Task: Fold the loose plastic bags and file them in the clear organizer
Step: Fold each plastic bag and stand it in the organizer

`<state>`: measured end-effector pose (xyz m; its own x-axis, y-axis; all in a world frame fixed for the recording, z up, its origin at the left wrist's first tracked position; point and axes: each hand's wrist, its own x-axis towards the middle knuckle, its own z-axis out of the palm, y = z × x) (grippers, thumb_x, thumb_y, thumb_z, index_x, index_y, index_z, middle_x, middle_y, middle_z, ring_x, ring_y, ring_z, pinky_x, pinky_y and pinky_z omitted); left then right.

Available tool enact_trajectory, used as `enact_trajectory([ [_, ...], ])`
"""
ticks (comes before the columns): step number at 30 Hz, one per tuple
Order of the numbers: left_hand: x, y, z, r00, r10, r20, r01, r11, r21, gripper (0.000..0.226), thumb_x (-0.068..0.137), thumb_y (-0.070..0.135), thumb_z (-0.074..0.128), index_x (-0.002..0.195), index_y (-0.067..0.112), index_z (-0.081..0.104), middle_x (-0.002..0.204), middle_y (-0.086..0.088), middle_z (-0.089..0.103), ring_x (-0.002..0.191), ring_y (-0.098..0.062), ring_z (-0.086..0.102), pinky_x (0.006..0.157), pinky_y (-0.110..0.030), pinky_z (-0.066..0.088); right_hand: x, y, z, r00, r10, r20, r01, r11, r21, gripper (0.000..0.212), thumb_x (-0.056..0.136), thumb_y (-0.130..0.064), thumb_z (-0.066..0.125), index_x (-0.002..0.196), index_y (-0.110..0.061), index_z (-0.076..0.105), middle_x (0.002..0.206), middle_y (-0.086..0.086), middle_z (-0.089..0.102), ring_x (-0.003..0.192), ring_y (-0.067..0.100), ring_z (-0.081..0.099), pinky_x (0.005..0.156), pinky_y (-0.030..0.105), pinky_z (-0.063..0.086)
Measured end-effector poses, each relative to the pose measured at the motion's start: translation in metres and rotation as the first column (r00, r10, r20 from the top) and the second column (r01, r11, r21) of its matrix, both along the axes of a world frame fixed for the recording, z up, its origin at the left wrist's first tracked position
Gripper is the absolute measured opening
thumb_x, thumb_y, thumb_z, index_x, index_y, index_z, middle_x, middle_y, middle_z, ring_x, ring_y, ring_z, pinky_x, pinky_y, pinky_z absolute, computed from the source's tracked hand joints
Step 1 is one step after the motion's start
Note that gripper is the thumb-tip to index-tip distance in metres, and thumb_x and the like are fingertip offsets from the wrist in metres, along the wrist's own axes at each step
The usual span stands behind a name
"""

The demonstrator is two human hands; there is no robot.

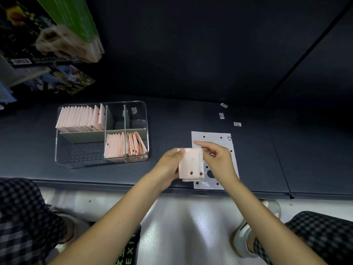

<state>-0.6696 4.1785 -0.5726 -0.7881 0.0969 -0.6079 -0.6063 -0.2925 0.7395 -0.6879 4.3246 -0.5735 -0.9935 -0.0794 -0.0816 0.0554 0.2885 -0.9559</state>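
Observation:
A folded pale pink plastic bag with dark round holes is held between both hands above the front of the dark shelf. My left hand grips its left side. My right hand pinches its top right corner, forefinger stretched out. Under my right hand a flat white plastic bag with punched holes lies on the shelf. The clear organizer stands to the left; folded pink bags fill its back left section and two front right sections. Its front left and back right sections hold nothing.
Three small white labels lie on the shelf behind the flat bag. Boxed goods and a green package hang at the upper left. The shelf's front edge runs just below my hands, with pale floor and my knees beneath.

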Motion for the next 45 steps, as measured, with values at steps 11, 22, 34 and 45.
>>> enact_trajectory([
  [11, 0.007, 0.01, -0.005, 0.982, 0.026, -0.186, -0.068, 0.972, -0.224, 0.018, 0.1, 0.015, 0.043, 0.103, 0.008, 0.06, 0.095, -0.012, 0.063, 0.088, -0.024, 0.059, 0.087, -0.045, 0.049, 0.012, -0.025, -0.005, 0.934, 0.097, 0.343, -0.111, 0.994, 0.021, 0.046, 0.099, -0.048, 0.031, 0.133, -0.021, 0.046, 0.13, -0.01, 0.052, 0.116, -0.003, 0.048, 0.094, 0.0, 0.023],
  [22, 0.005, -0.016, -0.016, 0.993, -0.061, -0.104, 0.04, 0.979, -0.198, 0.011, 0.081, 0.001, 0.07, 0.079, 0.008, 0.062, 0.071, -0.003, 0.068, 0.063, -0.01, 0.065, 0.06, -0.019, 0.055, 0.002, -0.023, -0.001, 0.971, -0.101, 0.216, 0.139, 0.976, -0.169, 0.039, 0.093, -0.016, 0.056, 0.079, 0.02, 0.049, 0.072, 0.013, 0.043, 0.071, 0.022, 0.038, 0.067, 0.033, 0.032],
  [34, -0.024, -0.095, -0.028, 0.759, -0.592, -0.272, -0.19, 0.198, -0.962, 0.036, 0.093, 0.047, 0.048, 0.109, 0.018, 0.063, 0.111, -0.001, 0.062, 0.106, -0.021, 0.05, 0.09, -0.032, 0.038, -0.001, -0.049, -0.013, 0.962, -0.051, 0.267, 0.052, 0.999, 0.004, 0.016, 0.092, -0.01, 0.056, 0.092, 0.003, 0.066, 0.087, 0.011, 0.071, 0.08, 0.02, 0.065, 0.08, 0.039, 0.054],
  [45, -0.051, -0.158, -0.053, 0.322, -0.859, 0.399, -0.139, -0.46, -0.877, 0.075, 0.081, 0.08, 0.016, 0.122, 0.031, 0.055, 0.12, 0.006, 0.053, 0.111, -0.02, 0.034, 0.094, -0.036, 0.024, -0.005, -0.073, -0.02, 0.956, 0.039, 0.289, -0.043, 0.999, 0.008, 0.013, 0.093, -0.014, 0.056, 0.088, -0.014, 0.068, 0.07, -0.01, 0.069, 0.057, -0.005, 0.06, 0.056, 0.007, 0.043],
])
